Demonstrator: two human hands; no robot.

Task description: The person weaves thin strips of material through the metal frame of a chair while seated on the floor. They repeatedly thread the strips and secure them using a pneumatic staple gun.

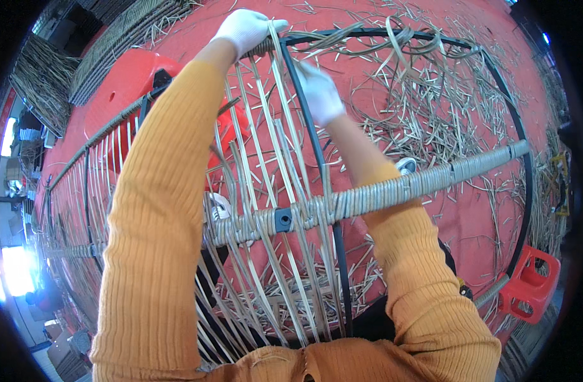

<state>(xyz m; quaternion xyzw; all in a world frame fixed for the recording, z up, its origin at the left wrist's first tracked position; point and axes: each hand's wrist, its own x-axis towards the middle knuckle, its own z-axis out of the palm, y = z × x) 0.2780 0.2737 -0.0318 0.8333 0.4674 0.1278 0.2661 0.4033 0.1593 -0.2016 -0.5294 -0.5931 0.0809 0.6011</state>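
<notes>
A dark metal frame [302, 105] stands in front of me, partly woven with grey-brown wicker strips. Its middle rail [393, 191] is tightly wrapped in the same strip, and several pale strips [259, 108] run from it to the far rail. At the far rail, my left hand [242, 32], in a white glove, is closed on a wicker strip [275, 48] beside the black crossbar. My right hand [321, 94], also white-gloved, is just right of that crossbar, reaching under the middle rail. Motion smears its fingers, so I cannot tell what they hold.
Loose strips [400, 54] hang in coils from the far rail at right. Cut scraps [425, 127] litter the red floor [368, 254]. A red plastic stool [531, 283] is at right, a red chair [123, 83] at left. Bundled strips [40, 79] stand at far left.
</notes>
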